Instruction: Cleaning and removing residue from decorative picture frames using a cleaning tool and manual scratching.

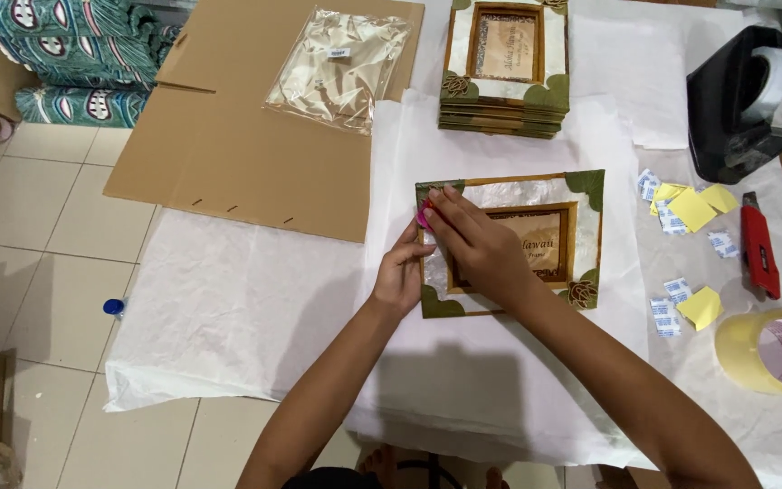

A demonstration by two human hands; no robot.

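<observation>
On white paper (255,299) | frame (536,195) lies flat | left hand (402,276) and right hand (477,244) together pinch pink bit (424,217) at frame's left edge | tape roll (776,353) well right

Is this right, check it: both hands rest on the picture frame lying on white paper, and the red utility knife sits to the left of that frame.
Wrong side. The head view shows the red utility knife to the right of the picture frame. Both the left hand and right hand do rest on it, on white paper.
</observation>
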